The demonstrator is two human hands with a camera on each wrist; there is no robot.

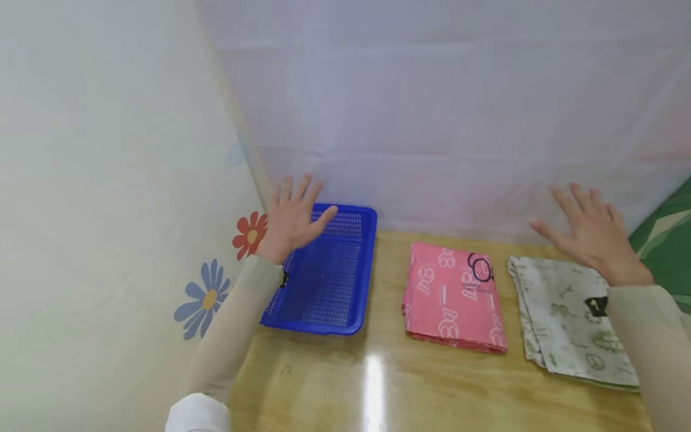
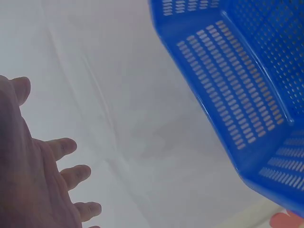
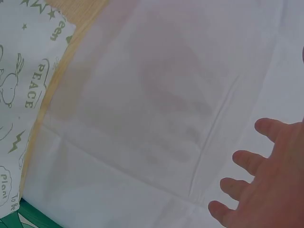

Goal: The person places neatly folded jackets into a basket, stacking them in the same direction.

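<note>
My left hand (image 1: 294, 222) is held with fingers spread above the blue plastic basket (image 1: 329, 282), holding nothing. In the left wrist view the fingers (image 2: 76, 175) stay apart from the basket (image 2: 228, 90). My right hand (image 1: 594, 240), also spread and holding nothing, hovers over the far side of a folded white cloth with green prints (image 1: 572, 324). The right wrist view shows this cloth (image 3: 28, 85) at left, well away from the fingers (image 3: 249, 161). Between the hands lies a folded pink cloth (image 1: 450, 300) with white candy-like outlines. The right forearm hides part of the white cloth.
The wooden table (image 1: 318, 384) carries the basket and both cloths. A pale curtain-like sheet (image 1: 410, 120) hangs behind its back edge. A cream wall covering with flowers (image 1: 205, 299) borders the left, and green patterned material (image 1: 664, 234) stands at right.
</note>
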